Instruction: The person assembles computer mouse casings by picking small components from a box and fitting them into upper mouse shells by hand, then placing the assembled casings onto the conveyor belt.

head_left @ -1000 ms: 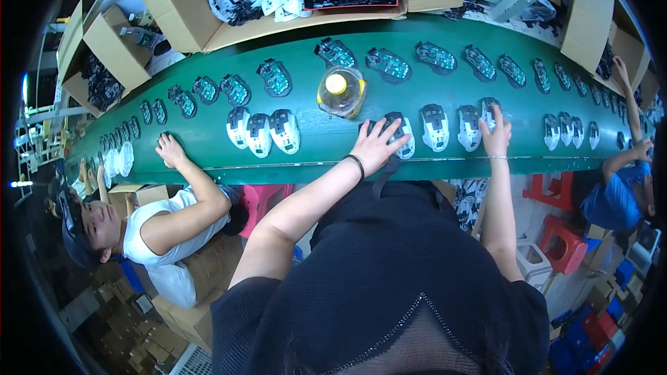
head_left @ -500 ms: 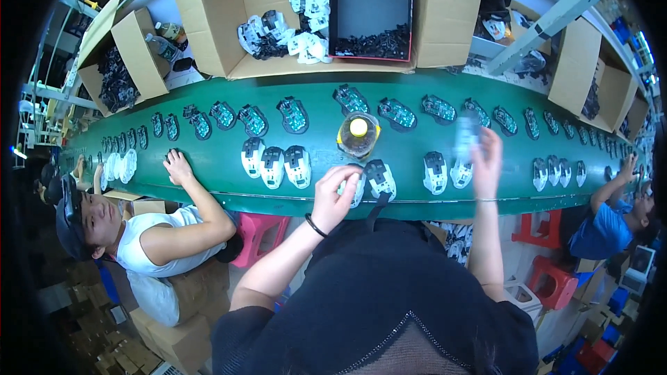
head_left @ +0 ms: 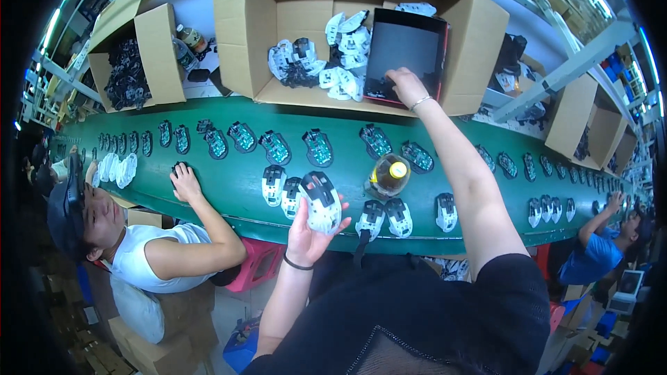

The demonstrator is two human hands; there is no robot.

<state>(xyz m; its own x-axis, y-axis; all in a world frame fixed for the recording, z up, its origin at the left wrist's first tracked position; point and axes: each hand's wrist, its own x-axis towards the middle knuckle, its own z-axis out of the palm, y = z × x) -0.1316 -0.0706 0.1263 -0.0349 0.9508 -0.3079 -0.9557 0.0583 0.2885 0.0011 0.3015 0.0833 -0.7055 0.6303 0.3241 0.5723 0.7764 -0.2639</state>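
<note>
The fingers (head_left: 338, 226) of the left hand (head_left: 309, 236) are gripping a white mouse shell (head_left: 321, 201), long side pointing up-left; the right hand (head_left: 404, 85) is reaching open into a black tray (head_left: 406, 45).

Open brown cartons (head_left: 292, 21) line the belt's far side (one holds a black tray (head_left: 406, 48)).

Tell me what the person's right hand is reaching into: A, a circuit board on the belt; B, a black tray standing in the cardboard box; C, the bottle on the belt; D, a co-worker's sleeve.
B: the right hand is stretched past the green belt into the black tray in the cardboard box.
</note>
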